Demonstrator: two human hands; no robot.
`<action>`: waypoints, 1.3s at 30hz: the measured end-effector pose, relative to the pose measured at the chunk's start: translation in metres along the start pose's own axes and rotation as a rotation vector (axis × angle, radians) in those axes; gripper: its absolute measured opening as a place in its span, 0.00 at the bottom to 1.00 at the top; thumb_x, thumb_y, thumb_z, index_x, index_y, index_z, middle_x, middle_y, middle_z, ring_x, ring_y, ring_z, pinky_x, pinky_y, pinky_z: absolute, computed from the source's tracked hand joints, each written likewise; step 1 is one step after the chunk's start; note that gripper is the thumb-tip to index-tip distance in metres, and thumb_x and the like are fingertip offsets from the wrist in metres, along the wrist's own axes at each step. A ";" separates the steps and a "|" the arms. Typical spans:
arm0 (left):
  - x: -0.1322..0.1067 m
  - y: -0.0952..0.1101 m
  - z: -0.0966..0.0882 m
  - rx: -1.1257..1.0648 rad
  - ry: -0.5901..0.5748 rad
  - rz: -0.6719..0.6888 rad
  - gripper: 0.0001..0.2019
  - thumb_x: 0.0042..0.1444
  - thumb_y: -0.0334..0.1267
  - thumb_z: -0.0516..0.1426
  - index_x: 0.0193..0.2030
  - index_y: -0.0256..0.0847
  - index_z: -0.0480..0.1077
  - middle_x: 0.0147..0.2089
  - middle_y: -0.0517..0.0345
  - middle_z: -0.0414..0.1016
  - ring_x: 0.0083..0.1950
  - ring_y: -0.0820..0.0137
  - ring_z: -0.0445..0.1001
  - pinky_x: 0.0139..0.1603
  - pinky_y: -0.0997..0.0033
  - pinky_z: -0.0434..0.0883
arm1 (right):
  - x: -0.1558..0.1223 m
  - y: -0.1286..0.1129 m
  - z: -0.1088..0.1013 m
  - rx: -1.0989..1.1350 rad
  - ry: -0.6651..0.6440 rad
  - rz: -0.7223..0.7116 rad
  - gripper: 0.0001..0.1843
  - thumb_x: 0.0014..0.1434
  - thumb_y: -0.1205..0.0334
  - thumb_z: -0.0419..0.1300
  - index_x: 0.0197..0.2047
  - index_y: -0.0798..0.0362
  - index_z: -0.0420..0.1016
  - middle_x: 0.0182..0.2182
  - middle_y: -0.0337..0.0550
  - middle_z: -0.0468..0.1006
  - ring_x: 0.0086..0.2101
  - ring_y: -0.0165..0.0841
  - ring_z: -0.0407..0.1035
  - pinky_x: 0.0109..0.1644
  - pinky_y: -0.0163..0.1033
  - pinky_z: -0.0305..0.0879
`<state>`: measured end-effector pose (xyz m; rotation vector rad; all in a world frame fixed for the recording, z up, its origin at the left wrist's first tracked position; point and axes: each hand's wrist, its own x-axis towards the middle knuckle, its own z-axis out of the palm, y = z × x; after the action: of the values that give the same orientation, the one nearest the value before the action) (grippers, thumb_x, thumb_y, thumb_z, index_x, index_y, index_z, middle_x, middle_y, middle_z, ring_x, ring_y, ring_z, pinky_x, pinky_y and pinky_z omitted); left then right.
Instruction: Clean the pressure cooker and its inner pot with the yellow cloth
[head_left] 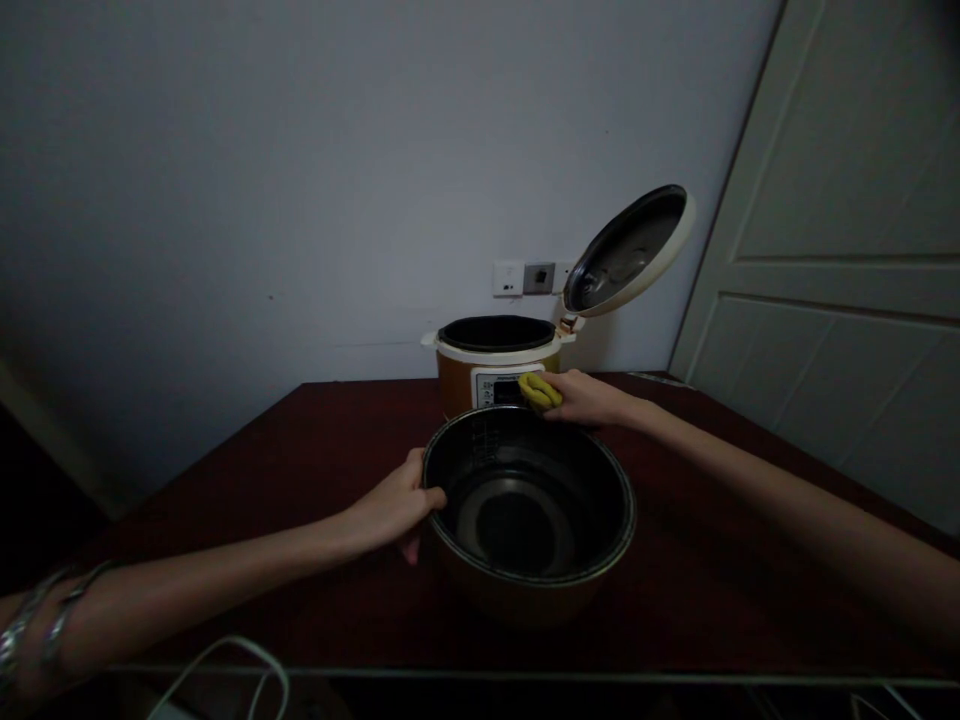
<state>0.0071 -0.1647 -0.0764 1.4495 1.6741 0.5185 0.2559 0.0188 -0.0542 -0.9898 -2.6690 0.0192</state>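
My left hand point(403, 503) grips the left rim of a dark inner pot point(517, 520), thumb over the edge and fingers outside. The pot is tilted toward me, its inside bare with level marks on the far wall. In my right hand point(585, 398) is a folded yellow cloth point(540, 391), held at the far right rim of the pot. Whether the cloth touches the rim I cannot tell. Just behind stands an orange and white electric pressure cooker point(459, 382), its control panel facing me. Its hinged lid point(630, 255) is raised to the right.
Everything stands on a dark red table point(322, 440) against a pale wall point(300, 200). Wall sockets point(508, 279) sit behind the cooker. A panelled door point(847, 270) rises on the right. A white cable point(232, 645) loops at the table's front edge.
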 end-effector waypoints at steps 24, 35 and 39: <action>0.126 0.057 -0.038 0.844 0.101 0.375 0.26 0.51 0.61 0.52 0.36 0.37 0.74 0.33 0.45 0.76 0.37 0.57 0.74 0.37 0.64 0.66 | 0.012 -0.081 0.072 -0.691 -0.223 -1.028 0.09 0.58 0.65 0.57 0.31 0.49 0.78 0.40 0.43 0.77 0.46 0.42 0.64 0.41 0.47 0.58; 0.148 0.036 -0.027 0.648 0.164 0.493 0.30 0.59 0.59 0.42 0.37 0.33 0.72 0.36 0.42 0.76 0.40 0.58 0.74 0.43 0.63 0.65 | 0.010 -0.070 0.050 -0.804 -0.296 -0.710 0.06 0.53 0.68 0.60 0.30 0.49 0.78 0.38 0.44 0.78 0.47 0.42 0.66 0.52 0.49 0.57; 0.153 0.030 -0.029 0.640 0.151 0.497 0.31 0.57 0.61 0.43 0.37 0.33 0.73 0.40 0.38 0.75 0.42 0.58 0.73 0.45 0.61 0.65 | -0.021 -0.061 0.058 -0.531 -0.584 -0.227 0.08 0.38 0.62 0.70 0.23 0.54 0.77 0.28 0.50 0.78 0.35 0.44 0.72 0.44 0.50 0.64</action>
<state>0.0057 -0.0065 -0.0864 2.3766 1.6715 0.3700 0.2159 -0.0364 -0.1079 -0.9135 -3.4145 -0.5559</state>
